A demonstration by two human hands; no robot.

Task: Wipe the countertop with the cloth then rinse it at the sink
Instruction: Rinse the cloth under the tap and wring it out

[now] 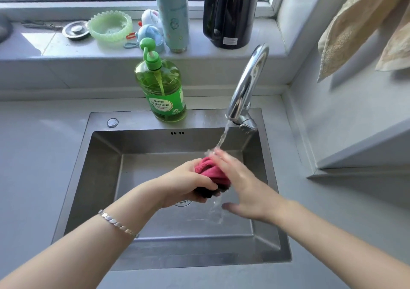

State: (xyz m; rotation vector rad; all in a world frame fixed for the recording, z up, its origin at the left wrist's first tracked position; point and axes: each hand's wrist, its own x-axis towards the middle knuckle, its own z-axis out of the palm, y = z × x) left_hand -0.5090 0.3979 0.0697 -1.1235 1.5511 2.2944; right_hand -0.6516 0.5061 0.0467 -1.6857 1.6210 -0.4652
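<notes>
A bunched red cloth (pixel 210 170) is held over the steel sink (pixel 88 166), under the water running from the chrome faucet (pixel 246 84). My left hand (pixel 188 182) grips the cloth from the left and below. My right hand (pixel 241 182) presses flat against the cloth's right side with fingers stretched out, the fingertips in the stream. Water runs off the cloth's dark wet lower part into the basin. Grey countertop (pixel 33 155) surrounds the sink.
A green dish-soap pump bottle (pixel 163 89) stands on the sink's back rim. The windowsill holds a black kettle (pixel 228 11), a light-blue flask (pixel 173 16), a green dish (pixel 110 26) and a metal plug (pixel 76 30). Beige towels (pixel 366 22) hang at the upper right.
</notes>
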